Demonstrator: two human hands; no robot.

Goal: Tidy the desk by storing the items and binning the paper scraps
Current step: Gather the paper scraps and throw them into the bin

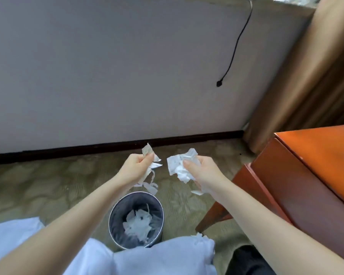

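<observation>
Your left hand (136,165) grips a bunch of torn white paper strips (151,169). Its fingers (147,158) are curled tight round them, and loose ends dangle below the fist. Your right hand (204,172) clutches a crumpled wad of white printed paper (177,165), with the thumb pressed on top and paper bulging out of the closed grip.

The two hands are near each other but not touching, held out over the patterned greenish carpet (48,185). Nearer to you, a round grey metal bin (112,221) stands on that floor by your knees. It has a dark liner, and a heap of torn white paper pieces (137,223) lies at its bottom.

The orange-brown wooden counter (316,155) stands to the right of the bin. A thin black cable (234,46) hangs down the pale wall behind.
</observation>
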